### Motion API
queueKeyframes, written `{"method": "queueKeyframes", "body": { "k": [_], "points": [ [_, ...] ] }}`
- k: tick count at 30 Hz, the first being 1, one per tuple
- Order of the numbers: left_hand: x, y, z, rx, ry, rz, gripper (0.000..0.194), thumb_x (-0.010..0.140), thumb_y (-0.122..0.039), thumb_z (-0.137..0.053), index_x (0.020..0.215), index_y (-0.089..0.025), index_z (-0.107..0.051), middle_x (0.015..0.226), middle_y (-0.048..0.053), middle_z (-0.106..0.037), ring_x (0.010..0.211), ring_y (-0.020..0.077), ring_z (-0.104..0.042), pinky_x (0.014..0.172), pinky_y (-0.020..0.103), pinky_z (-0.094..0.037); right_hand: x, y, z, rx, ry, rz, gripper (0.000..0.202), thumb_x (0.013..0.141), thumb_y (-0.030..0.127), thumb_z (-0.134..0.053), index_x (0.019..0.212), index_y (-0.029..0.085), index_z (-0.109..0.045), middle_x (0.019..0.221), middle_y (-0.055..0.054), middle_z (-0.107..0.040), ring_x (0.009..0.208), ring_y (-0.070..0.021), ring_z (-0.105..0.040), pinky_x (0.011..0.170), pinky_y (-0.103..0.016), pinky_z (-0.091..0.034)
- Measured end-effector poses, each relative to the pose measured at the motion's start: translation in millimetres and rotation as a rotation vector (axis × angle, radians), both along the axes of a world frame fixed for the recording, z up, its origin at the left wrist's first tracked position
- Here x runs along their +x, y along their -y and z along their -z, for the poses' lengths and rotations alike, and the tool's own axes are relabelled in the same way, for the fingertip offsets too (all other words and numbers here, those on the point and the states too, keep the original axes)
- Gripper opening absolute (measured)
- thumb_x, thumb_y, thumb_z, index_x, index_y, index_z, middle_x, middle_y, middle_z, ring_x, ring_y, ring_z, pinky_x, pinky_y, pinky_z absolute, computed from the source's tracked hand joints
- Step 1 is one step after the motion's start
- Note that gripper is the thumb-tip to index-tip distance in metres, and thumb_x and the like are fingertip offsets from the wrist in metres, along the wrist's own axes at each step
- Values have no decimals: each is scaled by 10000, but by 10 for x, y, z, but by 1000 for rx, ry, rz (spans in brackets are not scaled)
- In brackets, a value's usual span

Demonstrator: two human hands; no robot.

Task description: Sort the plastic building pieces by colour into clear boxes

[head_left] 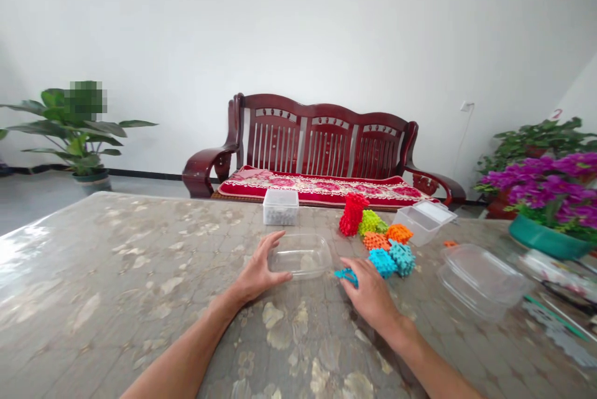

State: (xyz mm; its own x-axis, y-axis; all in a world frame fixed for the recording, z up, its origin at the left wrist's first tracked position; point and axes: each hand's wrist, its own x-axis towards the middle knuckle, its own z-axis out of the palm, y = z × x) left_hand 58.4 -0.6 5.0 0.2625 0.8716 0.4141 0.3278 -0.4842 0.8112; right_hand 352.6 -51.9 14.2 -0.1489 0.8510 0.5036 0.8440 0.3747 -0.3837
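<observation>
A clear plastic container (301,256) rests on the patterned table in front of me. My left hand (260,270) spans its left end, thumb at the near rim and fingers at the far rim. To the right of the container, my right hand (366,290) grips a flat blue plastic interlocking piece (346,275), partly covered by the fingers. Just beyond that hand sit blue assembled blocks (382,262), orange ones (375,240), a yellow-green one (370,222) and a tall red one (353,215).
A lidded box (280,207) stands at the far edge. An open clear box (422,223) and a lidded container (482,278) are at the right, near purple flowers (550,188) in a teal pot (548,237). A wooden bench (326,138) stands behind the table.
</observation>
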Motion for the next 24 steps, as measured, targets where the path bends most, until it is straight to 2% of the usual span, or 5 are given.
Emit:
{"method": "queueKeyframes", "body": {
  "k": [6,13,18,21,24],
  "points": [
    [-111,-46,12,-15,24,4,876,664,-343,-806,1432,-217,-404,1434,151,-438,1277,341,-519,1085,531,-432,13,-43,94,6,23,-56,320,851,205,-563,1152,243,-665,1163,-61,-696,1104,-240,-621,987,-406,-477],
    [-125,-36,12,-1,24,21,874,654,-303,-818,1428,-227,-418,1431,140,-441,1287,338,-508,1096,534,-424,465,-152,-85,207,248,270,383,919,288,-478,1269,192,-598,1301,-135,-622,1210,-307,-511,1020,-481,-397],
    [-120,-34,0,-1,16,24,867,665,-316,-809,1432,-232,-416,1430,134,-439,1292,334,-504,1095,526,-426,588,-121,-80,137,377,439,413,931,347,-452,1302,201,-557,1236,-148,-653,1118,-324,-544,896,-470,-428],
    [-122,-40,-3,-1,16,29,840,676,-328,-793,1422,-223,-421,1431,138,-432,1294,340,-500,1095,523,-423,592,-96,-71,79,437,475,379,916,320,-473,1260,201,-580,1121,-141,-698,1010,-303,-597,838,-433,-440],
    [-122,-46,-3,9,25,39,825,678,-343,-785,1410,-210,-430,1421,142,-435,1292,338,-498,1103,518,-412,598,-95,-70,67,450,476,375,896,294,-499,1240,174,-591,1124,-143,-698,990,-299,-615,824,-412,-446]
  ]
}}
